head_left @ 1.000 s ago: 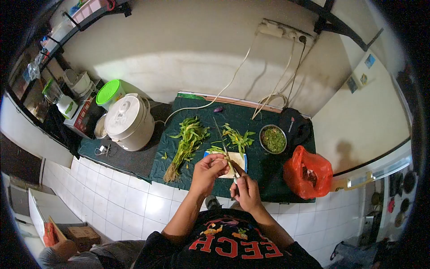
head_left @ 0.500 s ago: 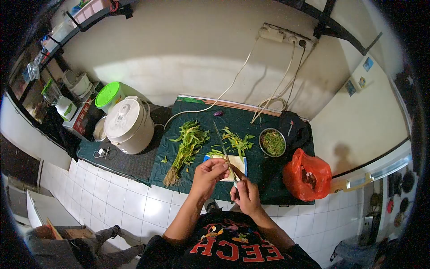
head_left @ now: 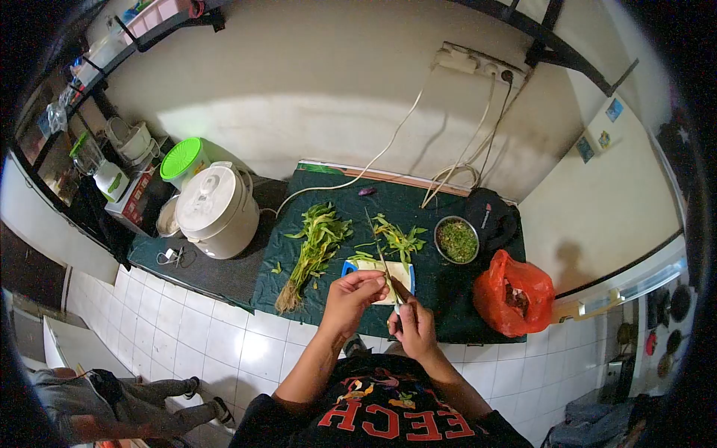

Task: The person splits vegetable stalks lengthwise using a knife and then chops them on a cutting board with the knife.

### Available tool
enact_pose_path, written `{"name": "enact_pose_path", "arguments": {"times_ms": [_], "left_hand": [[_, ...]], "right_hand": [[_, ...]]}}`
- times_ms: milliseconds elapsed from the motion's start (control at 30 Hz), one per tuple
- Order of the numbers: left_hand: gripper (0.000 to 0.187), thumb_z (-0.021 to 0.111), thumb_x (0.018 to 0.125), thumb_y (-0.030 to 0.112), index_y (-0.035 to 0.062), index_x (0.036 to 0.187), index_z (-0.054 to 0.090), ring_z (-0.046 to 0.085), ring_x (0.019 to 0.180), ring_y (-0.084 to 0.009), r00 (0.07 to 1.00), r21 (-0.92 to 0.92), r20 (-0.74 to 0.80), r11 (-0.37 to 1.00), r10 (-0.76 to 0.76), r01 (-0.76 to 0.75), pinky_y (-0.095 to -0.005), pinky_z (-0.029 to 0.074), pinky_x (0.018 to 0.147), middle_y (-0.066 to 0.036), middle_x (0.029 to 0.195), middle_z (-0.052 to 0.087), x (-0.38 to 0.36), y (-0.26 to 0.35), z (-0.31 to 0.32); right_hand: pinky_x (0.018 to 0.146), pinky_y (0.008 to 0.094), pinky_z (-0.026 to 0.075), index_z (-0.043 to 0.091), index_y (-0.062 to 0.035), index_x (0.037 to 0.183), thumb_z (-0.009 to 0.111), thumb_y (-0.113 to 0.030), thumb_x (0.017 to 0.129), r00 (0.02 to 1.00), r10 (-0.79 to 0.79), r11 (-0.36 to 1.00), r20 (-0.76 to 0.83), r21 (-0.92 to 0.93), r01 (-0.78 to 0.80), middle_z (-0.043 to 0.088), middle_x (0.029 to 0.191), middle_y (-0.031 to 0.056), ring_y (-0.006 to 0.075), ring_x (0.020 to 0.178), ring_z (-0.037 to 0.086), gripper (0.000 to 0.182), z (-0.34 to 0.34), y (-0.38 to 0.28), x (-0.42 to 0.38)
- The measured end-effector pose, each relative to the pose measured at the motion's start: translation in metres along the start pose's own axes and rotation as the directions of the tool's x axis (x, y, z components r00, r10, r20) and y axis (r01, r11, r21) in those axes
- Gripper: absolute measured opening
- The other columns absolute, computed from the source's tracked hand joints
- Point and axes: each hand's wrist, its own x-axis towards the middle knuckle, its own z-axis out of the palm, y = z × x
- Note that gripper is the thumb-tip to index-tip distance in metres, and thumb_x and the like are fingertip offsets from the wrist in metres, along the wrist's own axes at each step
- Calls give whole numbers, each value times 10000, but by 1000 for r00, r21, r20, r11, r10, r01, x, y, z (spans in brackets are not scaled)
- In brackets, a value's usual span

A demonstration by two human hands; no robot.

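My right hand (head_left: 414,326) is closed round the handle of a knife (head_left: 379,245), whose long blade points up and away over the cutting board. My left hand (head_left: 352,300) pinches a thin pale green stem (head_left: 390,290) against the blade, close to the handle. Beneath both hands lies a white cutting board (head_left: 361,266) with blue edges, partly hidden by them. Cut green pieces rest at its far edge. Loose green leaves (head_left: 401,240) lie just beyond the board. To its left is a bunch of leafy greens (head_left: 317,243) with roots attached.
A metal bowl of chopped greens (head_left: 456,240) and a red plastic bag (head_left: 515,295) stand on the right of the green-covered table (head_left: 448,313). A small purple item (head_left: 366,191) lies near the wall. Left stands a white rice cooker (head_left: 216,213). Another person (head_left: 142,407) is at lower left.
My hands stay together at the knife and stem, with only a slight shift of the fingers. The view has moved a little. The other person at lower left has changed posture.
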Motion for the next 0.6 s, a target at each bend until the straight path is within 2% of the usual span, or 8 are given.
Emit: {"name": "enact_pose_path", "arguments": {"times_ms": [67,233,333,367,400,433,500,600], "left_hand": [[207,641,877,71,-40,1051,630,642,775,-140,1000,2,-10,1000,12,-12,-259,530,728,-92,887,671,-2,2,1],[165,644,871,75,-35,994,645,626,744,-147,1000,78,-31,997,3,-1,-260,510,692,-80,873,662,1,2,0],[172,631,881,86,-28,1009,640,606,714,-132,995,-37,-57,996,-80,78,-247,493,665,-58,846,651,2,1,1],[172,631,881,86,-28,1009,640,606,714,-132,995,-39,-56,996,-82,80,-247,493,665,-58,846,651,3,-1,-2],[175,627,883,88,-24,1017,637,600,708,-127,987,-102,5,982,-159,158,-246,491,664,-49,836,646,4,-2,-6],[178,624,885,90,-20,1025,635,593,703,-122,971,-159,69,959,-228,236,-245,488,662,-41,827,640,6,-3,-8],[176,625,882,84,-15,1028,634,592,706,-120,972,-158,59,959,-227,234,-244,488,662,-39,826,640,5,-3,-7],[172,630,877,77,-7,1027,637,593,714,-118,975,-149,39,963,-220,224,-243,488,662,-40,829,642,3,-5,-8]], "right_hand": [[407,201,342,525,-4,931,350,-313,1018,998,68,993,16,93,-70,536,638,30,73,492,471,366,0,1,0],[467,237,387,460,-49,820,388,-309,1011,994,97,993,46,61,-100,541,620,28,86,507,480,331,1,-1,1],[466,240,385,528,-26,958,383,-316,1011,998,46,999,34,27,-47,540,613,31,85,500,476,329,2,7,0],[465,240,383,523,-16,1070,379,-315,1012,999,29,999,20,17,-29,538,608,30,84,495,471,337,4,7,0],[463,240,380,519,-6,1182,376,-313,1012,1000,10,1000,7,7,-11,536,603,30,83,489,466,379,4,7,0],[463,240,380,519,-6,1182,376,-313,1012,1000,10,1000,8,5,-10,536,603,30,83,489,466,379,3,4,1],[464,236,377,420,-9,1350,370,-302,1013,998,9,1000,56,-5,-9,542,616,30,80,497,466,450,3,-2,1],[463,231,375,421,-21,1355,370,-295,1013,998,-17,1000,58,-16,18,546,626,26,80,499,464,442,1,12,-2]]}}
